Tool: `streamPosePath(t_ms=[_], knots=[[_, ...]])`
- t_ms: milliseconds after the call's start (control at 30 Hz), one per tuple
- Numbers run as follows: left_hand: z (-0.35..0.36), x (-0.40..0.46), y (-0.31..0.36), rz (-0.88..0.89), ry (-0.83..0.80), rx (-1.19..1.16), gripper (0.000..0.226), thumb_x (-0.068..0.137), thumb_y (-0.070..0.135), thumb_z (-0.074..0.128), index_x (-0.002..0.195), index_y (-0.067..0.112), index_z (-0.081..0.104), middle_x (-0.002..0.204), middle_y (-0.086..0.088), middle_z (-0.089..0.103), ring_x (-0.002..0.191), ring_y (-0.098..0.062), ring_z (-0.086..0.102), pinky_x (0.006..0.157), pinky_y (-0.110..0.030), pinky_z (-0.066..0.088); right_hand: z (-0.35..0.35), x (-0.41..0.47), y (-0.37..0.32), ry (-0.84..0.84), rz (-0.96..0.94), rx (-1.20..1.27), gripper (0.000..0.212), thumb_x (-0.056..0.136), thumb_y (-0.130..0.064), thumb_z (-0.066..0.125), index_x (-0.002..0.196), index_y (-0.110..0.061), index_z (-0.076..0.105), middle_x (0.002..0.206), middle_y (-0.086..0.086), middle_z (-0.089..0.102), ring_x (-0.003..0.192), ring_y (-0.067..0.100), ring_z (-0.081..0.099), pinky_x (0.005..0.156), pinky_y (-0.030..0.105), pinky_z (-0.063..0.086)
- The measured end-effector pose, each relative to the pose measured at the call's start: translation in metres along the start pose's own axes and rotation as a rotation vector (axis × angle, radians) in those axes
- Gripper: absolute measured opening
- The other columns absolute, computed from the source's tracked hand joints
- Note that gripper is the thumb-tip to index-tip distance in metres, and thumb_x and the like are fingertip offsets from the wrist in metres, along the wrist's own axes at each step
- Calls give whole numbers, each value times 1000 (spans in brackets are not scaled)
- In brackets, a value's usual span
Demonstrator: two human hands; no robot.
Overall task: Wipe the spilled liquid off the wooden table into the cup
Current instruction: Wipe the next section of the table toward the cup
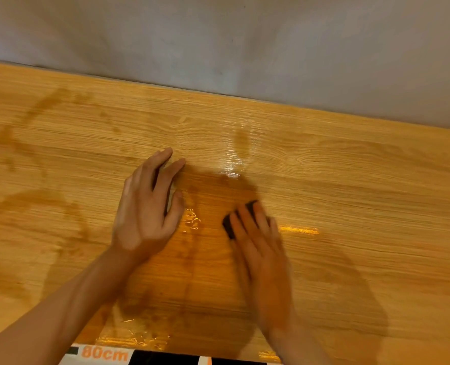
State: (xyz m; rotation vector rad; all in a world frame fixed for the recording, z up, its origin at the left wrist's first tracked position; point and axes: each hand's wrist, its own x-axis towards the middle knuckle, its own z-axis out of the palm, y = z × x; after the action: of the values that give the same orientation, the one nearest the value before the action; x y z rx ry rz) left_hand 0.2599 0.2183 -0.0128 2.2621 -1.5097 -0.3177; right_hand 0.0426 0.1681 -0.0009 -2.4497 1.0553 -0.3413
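Note:
The wooden table (350, 180) fills the view, with wet streaks and shiny liquid (192, 219) between my hands and near the front edge. My left hand (144, 206) lies flat on the table with fingers spread, holding nothing. My right hand (260, 243) presses down on a small dark wiper (229, 225), blurred by motion; only the dark edge shows under the fingers. Another wet patch (241, 146) glistens farther back. No cup is in view.
A grey wall (245, 43) rises right behind the table's far edge. A label reading "80cm" (105, 354) and black-and-white markings sit just below the front edge. Faint damp smears (34, 201) cover the left part of the table.

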Motion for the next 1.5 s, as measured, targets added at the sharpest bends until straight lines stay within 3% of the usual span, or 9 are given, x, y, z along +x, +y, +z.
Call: streamPosePath(t_ms=[267, 467, 633, 733, 967, 1100, 1233, 1400, 1500], knots=[[-2, 0, -1, 21, -17, 23, 50, 99, 28, 48, 146, 11, 49, 157, -10, 38, 142, -31, 39, 107, -45, 35, 18, 122, 2, 105, 93, -60, 40, 97, -9, 55, 137, -9, 53, 147, 8, 47, 143, 27, 33, 119, 40, 16], [0, -4, -3, 35, -12, 18, 49, 100, 25, 49, 147, 10, 48, 158, -11, 37, 143, -32, 39, 110, -44, 34, 24, 19, -33, 123, 81, -19, 38, 103, -19, 42, 138, -10, 52, 149, 5, 45, 145, 26, 30, 120, 46, 23], [-2, 1, -3, 40, -17, 30, 49, 100, 24, 49, 146, 9, 48, 158, -11, 37, 142, -34, 41, 108, -47, 36, 35, 110, -25, 136, 25, -138, 38, 93, -14, 63, 131, -11, 59, 141, 6, 54, 137, 26, 43, 117, 37, 23], [-2, -1, -3, 50, -22, 30, 49, 100, 26, 49, 146, 8, 49, 157, -12, 37, 141, -34, 42, 106, -46, 37, 19, 112, -4, 113, -1, -105, 37, 98, -15, 56, 135, -9, 56, 145, 6, 50, 141, 24, 38, 119, 39, 23], [-3, 0, -2, 12, -29, 3, 52, 100, 31, 44, 146, 9, 49, 157, -11, 38, 142, -33, 40, 108, -49, 36, -30, 73, 61, 311, 417, -116, 40, 102, -16, 40, 139, -5, 50, 150, 11, 43, 144, 27, 30, 121, 40, 18], [-3, 1, 1, -10, -28, -11, 52, 97, 26, 46, 146, 11, 50, 158, -7, 38, 141, -32, 42, 108, -46, 35, 20, 115, -4, 272, 182, -181, 43, 90, -9, 57, 132, -3, 56, 141, 16, 52, 135, 34, 45, 115, 43, 33], [-4, 0, 0, -7, -52, -38, 51, 99, 26, 47, 147, 10, 49, 158, -8, 37, 143, -30, 39, 112, -41, 30, 25, 133, -10, 119, -32, -167, 52, 86, -6, 69, 136, -7, 53, 145, 11, 49, 138, 29, 41, 116, 42, 28], [-9, 22, -3, 60, -29, -60, 48, 101, 27, 45, 144, 7, 52, 153, -14, 41, 139, -33, 42, 111, -43, 31, -43, 90, 81, 159, 303, -93, 40, 101, -12, 47, 142, -9, 47, 152, 6, 40, 146, 22, 27, 122, 40, 17], [-6, 53, 1, 16, 16, -44, 48, 101, 27, 43, 145, 8, 50, 152, -14, 41, 140, -32, 40, 112, -44, 30, -41, 102, 63, 233, 494, -95, 47, 103, -10, 37, 149, -8, 33, 159, 6, 25, 149, 22, 14, 123, 40, 11]])
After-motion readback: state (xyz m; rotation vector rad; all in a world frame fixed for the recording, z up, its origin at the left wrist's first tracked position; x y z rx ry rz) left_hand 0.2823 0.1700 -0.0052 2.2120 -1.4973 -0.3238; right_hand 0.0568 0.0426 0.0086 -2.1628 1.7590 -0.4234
